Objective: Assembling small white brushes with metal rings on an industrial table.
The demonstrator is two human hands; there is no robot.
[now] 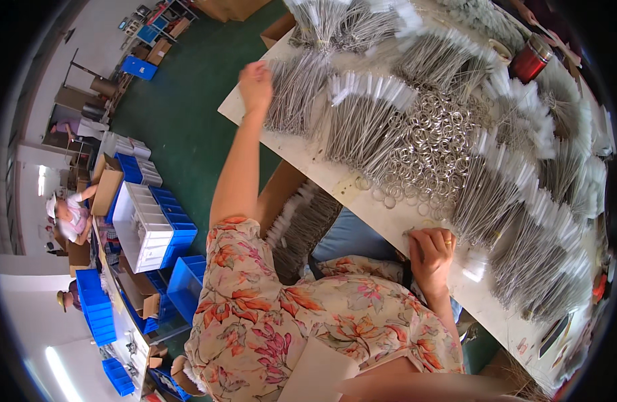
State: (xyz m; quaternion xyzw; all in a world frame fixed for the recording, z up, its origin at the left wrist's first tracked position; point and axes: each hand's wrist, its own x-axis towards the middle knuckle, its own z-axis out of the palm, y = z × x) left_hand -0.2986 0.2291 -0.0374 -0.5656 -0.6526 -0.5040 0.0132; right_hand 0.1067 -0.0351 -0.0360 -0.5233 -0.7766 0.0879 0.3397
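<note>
My left hand (256, 86) is stretched out over the table's far left corner, beside a bundle of thin wire brushes (296, 94). It is slightly blurred, and its fingers are partly hidden. My right hand (432, 258) rests at the near table edge, below a heap of shiny metal rings (432, 144). Its fingers are curled into a pinch, with a gold ring on one of them; whatever is between the fingertips is too small to make out. More wire brushes (369, 127) with white tips lie left of the ring heap, and another bundle (493, 201) lies to its right.
Brush bundles cover much of the white table (472, 295). A red metal cup (531, 60) stands at the far right. Below the table edge, a cardboard box (280, 187) holds dark brushes. Blue crates (188, 285), a white crate (141, 228) and other people are at left.
</note>
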